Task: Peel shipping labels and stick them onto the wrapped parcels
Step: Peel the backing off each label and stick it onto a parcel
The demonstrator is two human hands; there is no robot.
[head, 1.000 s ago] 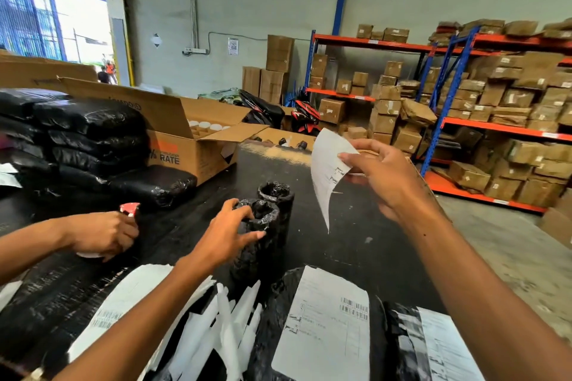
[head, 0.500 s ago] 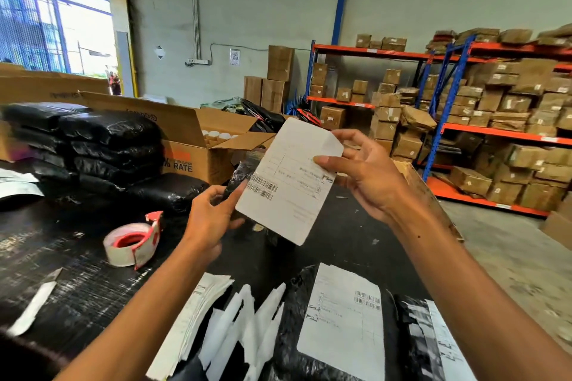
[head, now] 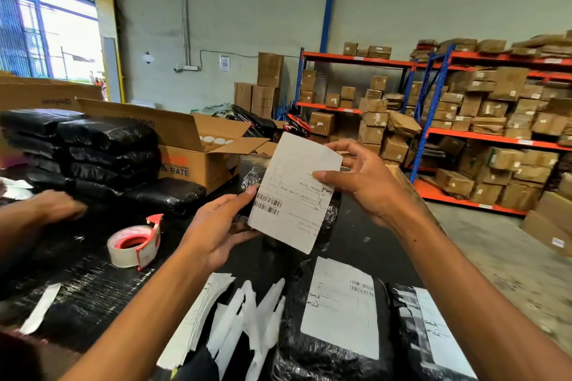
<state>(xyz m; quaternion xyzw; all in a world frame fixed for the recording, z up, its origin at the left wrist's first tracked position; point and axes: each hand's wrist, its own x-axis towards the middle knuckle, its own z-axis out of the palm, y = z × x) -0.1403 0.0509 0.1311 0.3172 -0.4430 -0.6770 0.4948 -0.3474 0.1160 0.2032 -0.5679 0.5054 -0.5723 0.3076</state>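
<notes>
I hold a white shipping label (head: 294, 192) up over a black wrapped parcel (head: 252, 176) in the middle of the view. My right hand (head: 362, 185) pinches the label's right edge with thumb and fingers. My left hand (head: 216, 226) grips the parcel from below and left, thumb at the label's barcode corner. Most of the parcel is hidden behind the label. Two black parcels with labels stuck on them, one (head: 340, 309) and another (head: 433, 337), lie near the bottom edge.
A tape dispenser (head: 134, 244) sits on the black table (head: 77, 281). Peeled backing strips (head: 247, 318) lie bottom centre. Stacked black parcels (head: 93, 151) and an open carton (head: 198, 151) stand at the left. Another person's hand (head: 52, 204) reaches in from the left. Shelves of boxes (head: 479, 120) stand behind on the right.
The label has come closer to the parcel, and my left thumb now touches its barcode corner. Another person's hand has come in at the left.
</notes>
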